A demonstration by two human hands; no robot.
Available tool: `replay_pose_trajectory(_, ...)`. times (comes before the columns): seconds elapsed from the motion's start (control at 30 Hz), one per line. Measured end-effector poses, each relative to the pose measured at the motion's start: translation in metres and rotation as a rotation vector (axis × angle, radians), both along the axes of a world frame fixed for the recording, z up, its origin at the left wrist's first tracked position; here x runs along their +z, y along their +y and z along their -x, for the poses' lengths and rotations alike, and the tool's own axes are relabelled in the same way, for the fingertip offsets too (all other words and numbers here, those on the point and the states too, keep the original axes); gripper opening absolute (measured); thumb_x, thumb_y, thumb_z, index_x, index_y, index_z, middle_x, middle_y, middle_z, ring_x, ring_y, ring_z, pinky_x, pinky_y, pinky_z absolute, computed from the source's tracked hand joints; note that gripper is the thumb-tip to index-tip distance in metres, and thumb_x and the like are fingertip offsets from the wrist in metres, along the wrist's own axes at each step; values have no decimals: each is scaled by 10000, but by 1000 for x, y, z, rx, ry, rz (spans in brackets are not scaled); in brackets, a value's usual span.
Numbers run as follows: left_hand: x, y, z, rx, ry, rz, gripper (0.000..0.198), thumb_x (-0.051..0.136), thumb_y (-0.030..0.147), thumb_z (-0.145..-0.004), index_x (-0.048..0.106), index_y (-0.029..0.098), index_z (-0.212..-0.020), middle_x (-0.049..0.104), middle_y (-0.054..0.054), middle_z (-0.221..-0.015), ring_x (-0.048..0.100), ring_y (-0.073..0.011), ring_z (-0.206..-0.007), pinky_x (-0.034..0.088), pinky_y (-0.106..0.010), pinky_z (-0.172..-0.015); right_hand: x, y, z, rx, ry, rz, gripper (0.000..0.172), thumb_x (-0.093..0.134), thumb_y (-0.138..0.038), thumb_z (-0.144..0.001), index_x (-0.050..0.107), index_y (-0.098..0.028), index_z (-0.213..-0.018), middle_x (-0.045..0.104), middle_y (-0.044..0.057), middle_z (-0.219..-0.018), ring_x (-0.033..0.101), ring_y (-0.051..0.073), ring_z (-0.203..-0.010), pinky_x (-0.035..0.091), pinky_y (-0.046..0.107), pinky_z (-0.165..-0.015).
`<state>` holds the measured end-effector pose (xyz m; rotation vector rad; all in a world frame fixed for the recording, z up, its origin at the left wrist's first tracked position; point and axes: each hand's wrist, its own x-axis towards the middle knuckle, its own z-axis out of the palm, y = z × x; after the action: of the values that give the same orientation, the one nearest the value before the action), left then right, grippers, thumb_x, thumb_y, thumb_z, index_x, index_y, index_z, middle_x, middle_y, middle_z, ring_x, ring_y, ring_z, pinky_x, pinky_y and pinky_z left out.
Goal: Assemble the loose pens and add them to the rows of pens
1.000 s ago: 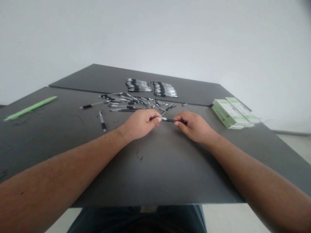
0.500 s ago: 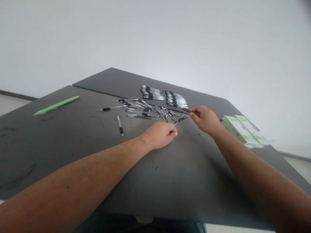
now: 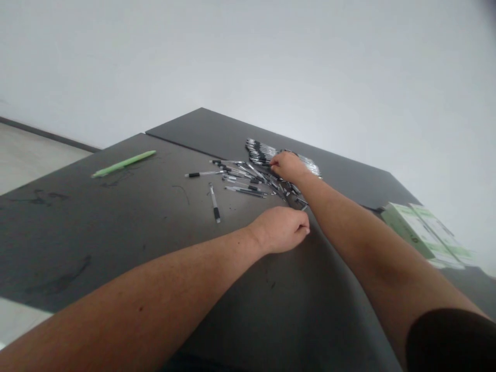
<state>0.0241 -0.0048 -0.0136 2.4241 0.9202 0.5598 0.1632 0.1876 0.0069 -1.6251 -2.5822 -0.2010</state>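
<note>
clearly has the right hand (image 3: 290,166) nearer, fingers (image 3: 275,160) bent by the lower right end of the row of crosswise pens (image 3: 259,150) at upper centre, and the left hand (image 3: 281,230) curled mid-frame; cannot tell either grip.

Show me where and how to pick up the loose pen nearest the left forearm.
Likely best: pinch the pen by its black grip, from above and the near side. It lies flat, apart from the pile, and its grip end points toward the person.
</note>
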Motion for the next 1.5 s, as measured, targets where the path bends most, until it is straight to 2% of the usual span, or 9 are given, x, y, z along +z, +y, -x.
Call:
replay_pose_trajectory(0.27,0,1,-2,-27,35,-22,270,587,319,-1109,831,213,-1069,866,-75,-1091,813,-303,-1054,586,-402,-841,-11,19,3,-57,6,-42,265,706,-259,-984,871,-189,-1179,845,164,-1250,760,317,-1178,578,418,-1095)
replay_pose_trajectory(0.53,-1,0,-1,-25,-1,-19,249,608,311,-1102,831,215,-1043,864,-79,-1070,804,-295,-1016,582,-401,-823,-10,23,4,-59,40,-34,183,709,-224,-976,860,-203,-1076,858,144,-1156,768,289,-1099,588,393,-1054)
replay_pose_trajectory(0.73,0,0,-1,-33,-2,-16,247,605,291,-1100,831,205,-1047,864,-88,-1086,803,-297,-1019,580,-404,-828,-5,10,9,-38,82,-52,213,702,-232,-998,856,-182,-1137,845,160,-1202,758,301,-1143,579,403,-1071)
replay_pose_trajectory(0.83,-1,1,-2,-34,15,-31,256,603,305,-1101,834,214,-1039,866,-80,-1092,803,-289,-1032,579,-385,-829,3,-2,15,9,105,-46,211,683,-253,-1023,849,-193,-1140,852,135,-1186,763,291,-1117,580,386,-1023)
replay_pose_trajectory(1.03,-4,2,-4,-40,31,-54,268,587,304,-1101,837,215,-1057,867,-78,-1089,809,-294,-1052,567,-385,-815,24,-27,38,93,115,32,218,704,-250,-1004,853,-206,-1157,860,95,-1064,767,266,-1001,561,376,-953)
replay_pose_trajectory(1.13,-3,2,-3,-42,40,-64,267,595,313,-1099,833,209,-1036,866,-86,-1076,814,-305,-1046,564,-391,-805,29,-36,53,135,56,83,220,717,-212,-979,858,-214,-1148,862,92,-1077,769,261,-998,551,363,-935)
replay_pose_trajectory(1.33,0,0,-3,-40,31,-66,255,591,266,-1081,837,204,-1061,867,-108,-1107,822,-321,-1050,581,-406,-804,24,-37,70,145,-82,71,319,686,-121,-947,857,-232,-1193,876,114,-1187,794,301,-1098,550,373,-946)
replay_pose_trajectory(1.5,-1,0,-4,-30,29,-56,258,598,279,-1083,846,205,-1074,862,-123,-1091,824,-323,-1045,592,-405,-805,17,-33,70,130,-113,89,312,723,-135,-917,856,-231,-1182,877,136,-1179,804,330,-1098,559,385,-914)
